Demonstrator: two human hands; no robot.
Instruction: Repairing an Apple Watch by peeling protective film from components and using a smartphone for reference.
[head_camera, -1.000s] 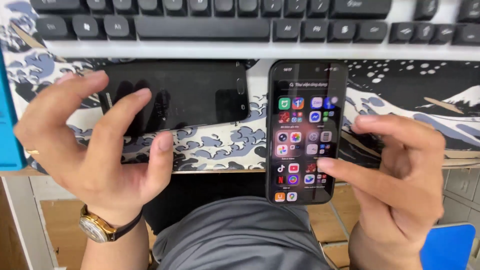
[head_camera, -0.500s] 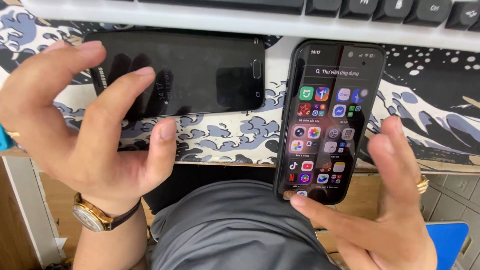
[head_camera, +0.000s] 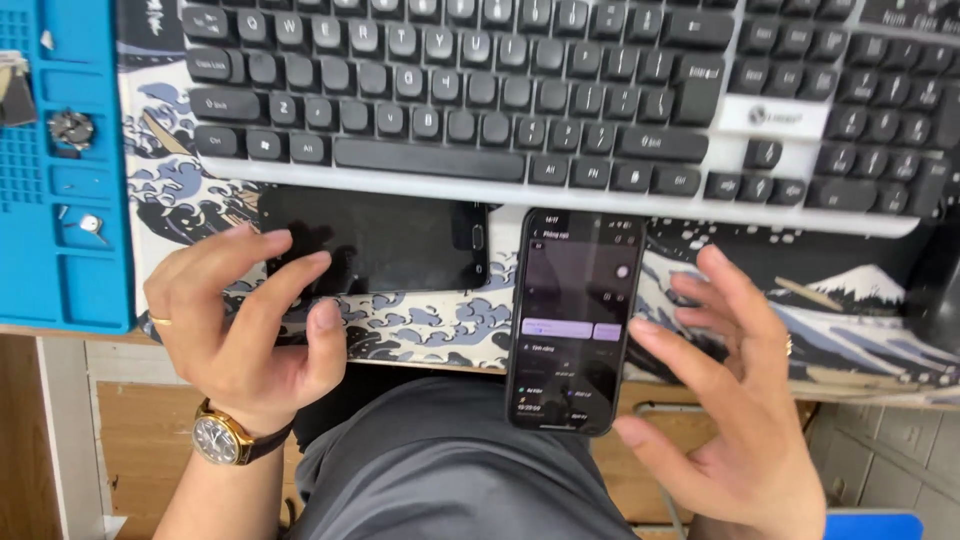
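Note:
A lit smartphone (head_camera: 572, 320) with a dark menu screen lies upright across the desk's front edge, its lower end over my lap. My right hand (head_camera: 735, 400) is beside it with fingers spread. The index fingertip and thumb tip touch the phone's right edge and lower corner without gripping it. A second black phone (head_camera: 385, 240) with a dark screen lies sideways on the wave-print desk mat (head_camera: 420, 325). My left hand (head_camera: 245, 320), with a wristwatch and a ring, hovers open over that phone's left end, fingers curled and apart.
A black keyboard (head_camera: 520, 100) spans the back of the mat. A blue work mat (head_camera: 60, 250) with small screws and parts lies at the left. Below the desk edge are my grey-clad lap (head_camera: 450, 470) and a wooden floor.
The camera tilted up to show the keyboard. The lit phone's screen switched from a grid of icons to a dark menu. My right hand slid from under the phone to its right side.

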